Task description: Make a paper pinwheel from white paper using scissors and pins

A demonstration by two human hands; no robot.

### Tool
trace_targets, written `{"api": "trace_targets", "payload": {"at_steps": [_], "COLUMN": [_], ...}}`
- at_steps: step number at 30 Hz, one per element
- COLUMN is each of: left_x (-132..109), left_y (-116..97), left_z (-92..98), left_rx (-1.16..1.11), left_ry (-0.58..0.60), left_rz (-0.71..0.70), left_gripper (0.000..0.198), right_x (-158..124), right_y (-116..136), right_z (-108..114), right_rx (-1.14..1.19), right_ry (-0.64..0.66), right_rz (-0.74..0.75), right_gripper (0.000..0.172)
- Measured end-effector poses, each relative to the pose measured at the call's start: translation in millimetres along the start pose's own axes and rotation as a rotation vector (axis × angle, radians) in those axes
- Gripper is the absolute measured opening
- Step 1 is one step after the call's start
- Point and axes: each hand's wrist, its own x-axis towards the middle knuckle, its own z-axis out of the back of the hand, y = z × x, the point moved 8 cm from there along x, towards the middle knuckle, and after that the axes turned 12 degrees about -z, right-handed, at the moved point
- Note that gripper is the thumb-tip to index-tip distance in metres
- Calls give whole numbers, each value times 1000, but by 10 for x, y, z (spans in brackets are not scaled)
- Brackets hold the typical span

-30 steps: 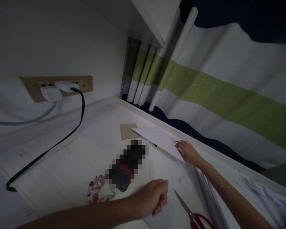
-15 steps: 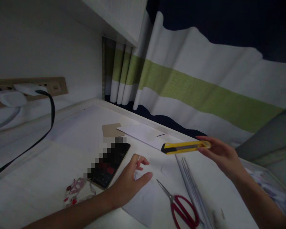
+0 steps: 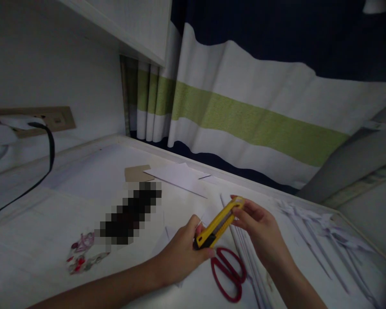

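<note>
Here, the left hand (image 3: 182, 255) partly hides scissors (image 3: 227, 273) beside white rolls (image 3: 249, 262).

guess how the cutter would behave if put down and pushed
The cutter is likely stiff: its yellow body runs straight between the left hand and the right hand. Its long, flattish shape would probably slide rather than roll. It may be light for its size, as the casing looks like plastic.

Home-like room: striped curtain (image 3: 231, 109), white desk (image 3: 182, 201), wall sockets (image 3: 58, 119).
</note>
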Motion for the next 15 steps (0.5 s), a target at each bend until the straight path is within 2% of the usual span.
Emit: {"api": "trace_targets", "payload": {"at_steps": [4,7,10,12,13,15], "left_x": [52,54,3,-51,-77,-108], "left_y": [58,21,-29,-13,13,60], "left_z": [-135,-294,-420,-468,-464,-394], "left_rx": [-228,-369,-462,-439,-382,-265], "left_ry": [-67,-44,-23,5,14,2], "left_rz": [-9,-32,-31,24,61,100], "left_gripper": [39,42,45,46,44,27], "right_x": [-182,-315,-377,-380,-378,-381], "right_y": [-247,-464,-570,-524,-481,-432], "right_z": [-318,-433,-348,-157,-29,178], "right_rx": [130,214,208,148,104,-10], "right_ry": [281,349,298,194,119,27], "right_rz": [-22,-49,-69,-2,53,141], "right_gripper": [44,44,45,42,41,34]}}
